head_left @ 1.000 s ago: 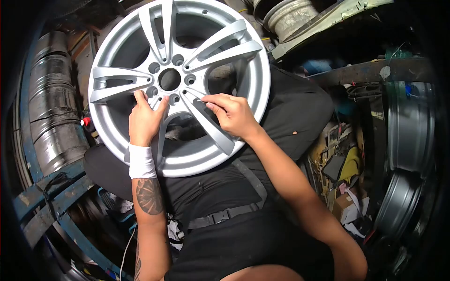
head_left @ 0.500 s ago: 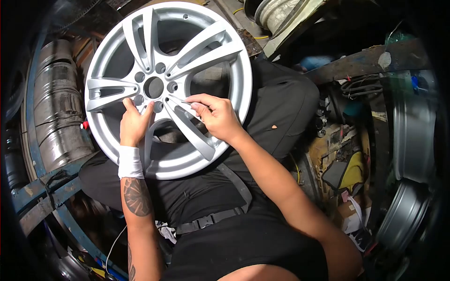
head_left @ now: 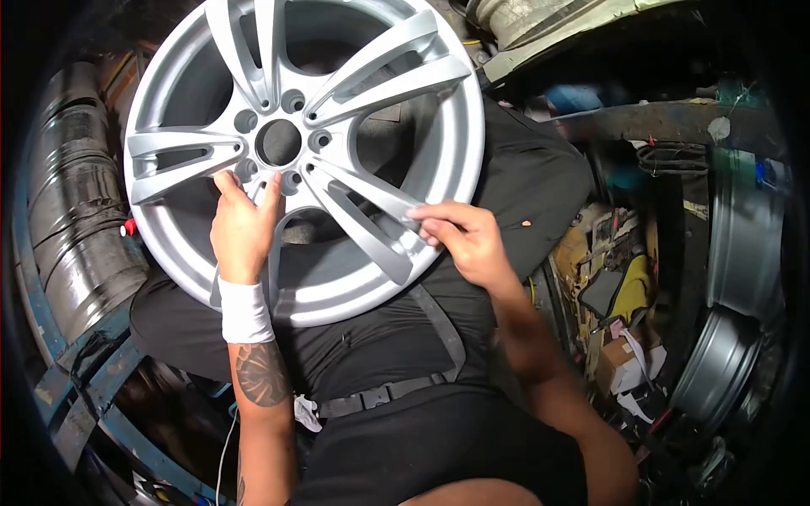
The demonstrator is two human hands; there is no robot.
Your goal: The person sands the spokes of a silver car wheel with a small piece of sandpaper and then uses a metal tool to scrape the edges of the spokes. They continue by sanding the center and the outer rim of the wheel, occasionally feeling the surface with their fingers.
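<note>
A silver alloy wheel [head_left: 380,263] with paired spokes and an open center bore lies face up across my lap. My left hand [head_left: 245,228] grips it at the hub, with thumb and index finger on either side of a lower spoke next to the bolt holes. The pinched fingertips of my right hand [head_left: 464,244] are at the outer end of the lower right spoke, close to the rim. Whatever is between those fingertips is too small to make out. A white wristband [head_left: 246,312] circles my left wrist.
Dented metal cylinders [head_left: 89,194] lie at the left beside a blue metal frame [head_left: 126,422]. More wheels [head_left: 717,367] stand at the right. A cardboard box [head_left: 629,363] and a yellow-grey cloth [head_left: 633,291] sit among clutter there.
My right hand has moved outward along the spoke, from near the hub toward the rim. My left hand keeps its hold at the hub. The wheel appears larger and higher in view.
</note>
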